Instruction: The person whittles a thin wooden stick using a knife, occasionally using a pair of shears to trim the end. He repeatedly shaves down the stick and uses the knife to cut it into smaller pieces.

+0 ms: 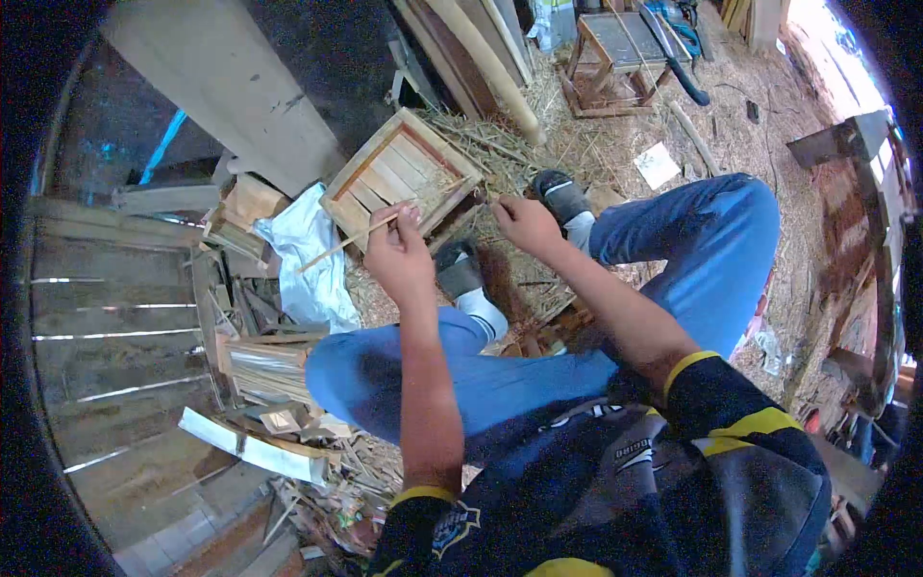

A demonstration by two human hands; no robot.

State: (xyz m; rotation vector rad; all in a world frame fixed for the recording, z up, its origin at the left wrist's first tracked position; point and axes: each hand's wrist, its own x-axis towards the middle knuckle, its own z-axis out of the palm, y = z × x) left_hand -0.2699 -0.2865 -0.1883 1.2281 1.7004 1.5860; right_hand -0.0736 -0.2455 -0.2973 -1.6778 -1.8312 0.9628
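My left hand (399, 252) pinches a thin wooden stick (338, 249) between thumb and fingers; its long end slants down to the left. Just beyond that hand stands a small square wooden frame with slats (399, 176), like a stool or crate, tilted in view. My right hand (529, 228) is closed to the right of the frame's near corner, fingers curled together. Something small and dark shows by its fingertips, too small to name. The two hands are apart, above the gap between my feet.
A white plastic sack (306, 255) lies left of the frame. Stacked wood strips (264, 368) and scraps are at lower left. A small wooden stool (625, 43) with tools on it stands at the back right. Shavings cover the floor, with a white paper (657, 165) on them.
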